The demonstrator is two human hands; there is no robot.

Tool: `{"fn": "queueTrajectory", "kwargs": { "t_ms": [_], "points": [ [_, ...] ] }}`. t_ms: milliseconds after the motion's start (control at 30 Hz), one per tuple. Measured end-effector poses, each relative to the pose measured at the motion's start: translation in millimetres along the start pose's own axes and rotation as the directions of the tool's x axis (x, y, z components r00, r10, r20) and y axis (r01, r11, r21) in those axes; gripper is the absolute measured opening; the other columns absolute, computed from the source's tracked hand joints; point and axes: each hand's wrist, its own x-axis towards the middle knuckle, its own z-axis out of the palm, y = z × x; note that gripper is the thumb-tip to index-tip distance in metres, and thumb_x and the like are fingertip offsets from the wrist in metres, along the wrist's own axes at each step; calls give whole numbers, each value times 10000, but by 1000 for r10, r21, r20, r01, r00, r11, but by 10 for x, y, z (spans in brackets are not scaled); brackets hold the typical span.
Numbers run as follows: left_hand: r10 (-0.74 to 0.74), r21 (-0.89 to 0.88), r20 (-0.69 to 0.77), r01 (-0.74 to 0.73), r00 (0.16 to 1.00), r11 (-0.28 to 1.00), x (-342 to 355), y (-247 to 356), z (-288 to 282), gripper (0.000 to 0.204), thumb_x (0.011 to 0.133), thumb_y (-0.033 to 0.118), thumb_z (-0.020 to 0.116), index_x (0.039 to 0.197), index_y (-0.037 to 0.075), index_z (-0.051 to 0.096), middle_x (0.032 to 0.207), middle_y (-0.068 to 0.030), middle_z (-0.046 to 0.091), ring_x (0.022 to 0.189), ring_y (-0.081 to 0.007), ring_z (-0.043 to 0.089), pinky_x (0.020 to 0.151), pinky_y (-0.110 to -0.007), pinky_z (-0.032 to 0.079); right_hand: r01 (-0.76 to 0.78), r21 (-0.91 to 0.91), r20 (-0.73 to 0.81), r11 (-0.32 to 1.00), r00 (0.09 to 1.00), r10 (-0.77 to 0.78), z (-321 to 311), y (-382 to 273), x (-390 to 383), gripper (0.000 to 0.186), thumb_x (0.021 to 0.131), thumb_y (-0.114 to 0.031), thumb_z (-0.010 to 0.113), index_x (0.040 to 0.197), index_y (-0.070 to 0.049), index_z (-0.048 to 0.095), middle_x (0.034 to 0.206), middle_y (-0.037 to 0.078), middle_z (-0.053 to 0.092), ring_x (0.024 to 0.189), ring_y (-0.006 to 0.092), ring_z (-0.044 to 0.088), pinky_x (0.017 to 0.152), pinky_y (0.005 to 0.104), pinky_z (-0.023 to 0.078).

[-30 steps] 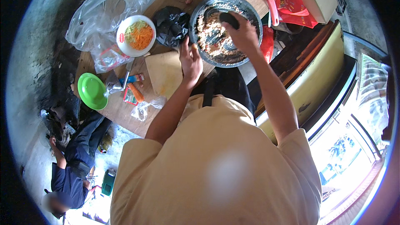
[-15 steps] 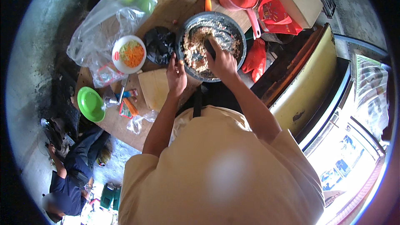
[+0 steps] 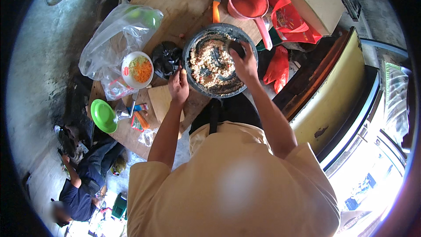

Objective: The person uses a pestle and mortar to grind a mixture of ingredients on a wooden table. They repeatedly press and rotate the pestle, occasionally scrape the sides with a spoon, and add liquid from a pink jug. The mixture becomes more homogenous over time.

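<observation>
While the pale crushed mixture (image 3: 206, 63) lies in a wide dark bowl (image 3: 221, 26) at the upper centre of the frame, the right hand (image 3: 247, 65) grips a dark pestle (image 3: 237, 49) over the bowl's right side, apparently to bear on the food. At the lower-left rim sits the left hand (image 3: 179, 86), fingers loosely extended, probably to steady the bowl; whether it presses cannot be told. Just left is a black plastic bag (image 3: 166, 59), then a white bowl (image 3: 131, 82) of shredded vegetables (image 3: 140, 69). Toward the upper edge, an orange-handled knife (image 3: 216, 11) and red dipper (image 3: 250, 1) share the desk (image 3: 175, 8), perhaps kept within reach.
</observation>
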Motion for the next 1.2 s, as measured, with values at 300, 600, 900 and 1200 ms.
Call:
{"fn": "queueTrajectory", "kwargs": {
  "t_ms": [300,600,900,1200],
  "points": [
    [-228,-281,83,242,970,929,47,-95,-60,342,1038,226,685,1231,-52,732,826,-170,753,762,-142,695,697,-330,535,442,-496,587,747,805,-86,163,-517,-240,581,991,-377,617,1539,-280,449,1106,292,684,1002,466,730,875,586,588],
    [-109,55,23,107,994,993,28,7,-84,308,1027,311,676,1112,34,780,739,-199,683,630,-343,653,600,-450,502,380,-532,485,757,869,-95,245,-537,-371,599,992,-400,614,1553,-310,425,1121,300,677,1029,510,705,918,596,562],
    [275,0,3,-275,961,961,2,-153,-153,491,1048,259,605,1529,189,537,1139,-189,730,909,-378,723,738,-455,596,694,-483,691,534,677,-253,-497,172,-824,624,940,-279,699,1515,-415,497,1069,205,641,944,386,724,717,501,624],
    [269,57,84,-274,960,960,-30,-258,-166,592,975,100,600,1550,206,507,1049,-128,706,842,-359,705,732,-455,593,697,-508,599,506,708,-374,505,-211,-880,568,962,-245,674,1492,-386,526,1000,198,596,834,404,717,654,507,620]
  ]
}}
